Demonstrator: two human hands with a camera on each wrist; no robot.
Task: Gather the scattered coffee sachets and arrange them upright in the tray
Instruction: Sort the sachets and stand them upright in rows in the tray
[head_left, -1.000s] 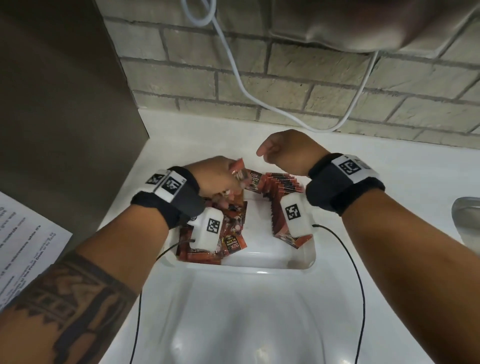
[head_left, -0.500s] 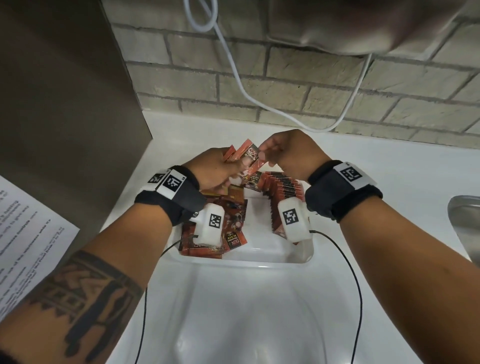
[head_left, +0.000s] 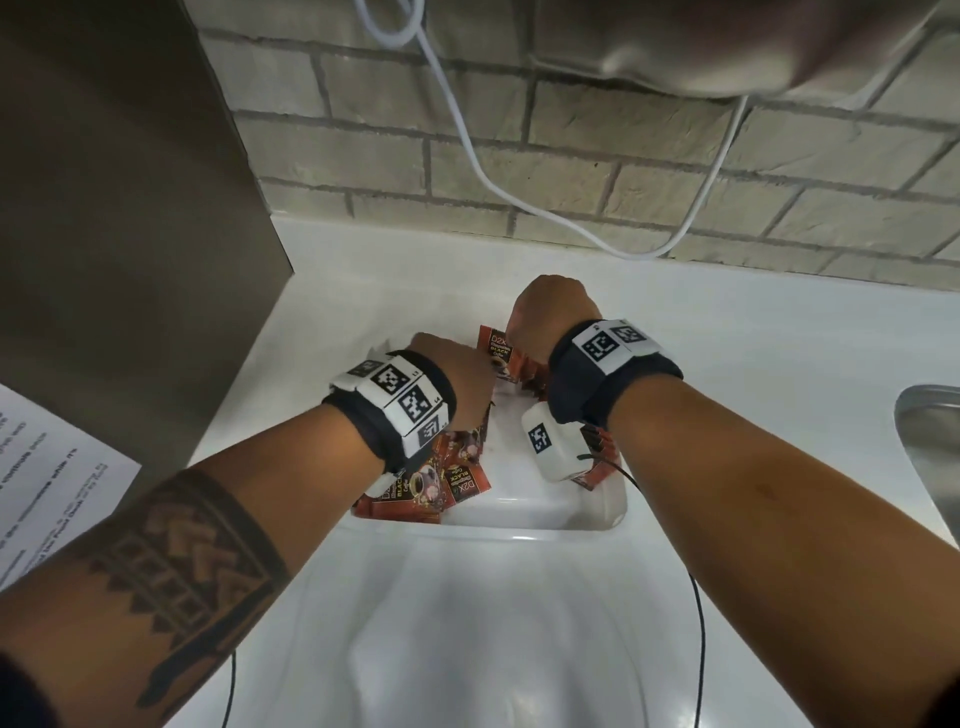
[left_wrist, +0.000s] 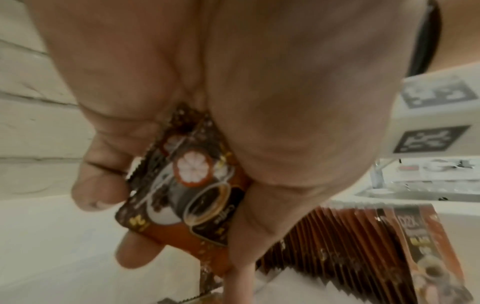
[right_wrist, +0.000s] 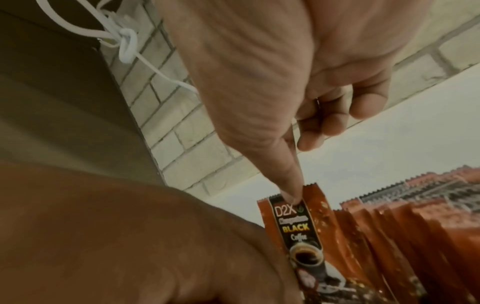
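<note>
A white tray (head_left: 524, 522) sits on the white counter. Orange-and-black coffee sachets lie loose and flat (head_left: 460, 486) in its left half. A row of upright sachets (right_wrist: 389, 236) stands along its right side, partly hidden by my right wrist. My right hand (right_wrist: 296, 185) pinches the top edge of one upright sachet (right_wrist: 298, 226) at the far end of that row. Just left of it, my left hand (left_wrist: 182, 205) is low over the tray and grips a sachet (left_wrist: 192, 195) between thumb and fingers. The head view shows both hands (head_left: 467, 379) (head_left: 545, 322) close together.
A tall steel panel (head_left: 130, 234) stands at the left, with a printed sheet (head_left: 47, 483) below it. Behind is a brick wall with a hanging white cable (head_left: 467, 156). A steel sink rim (head_left: 930, 457) shows at the right. A white moulded basin (head_left: 467, 623) lies nearest me.
Both hands came down from above the tray's far end. The right hand took a sachet down to the upright row, and the left hand dropped lower with its sachet.
</note>
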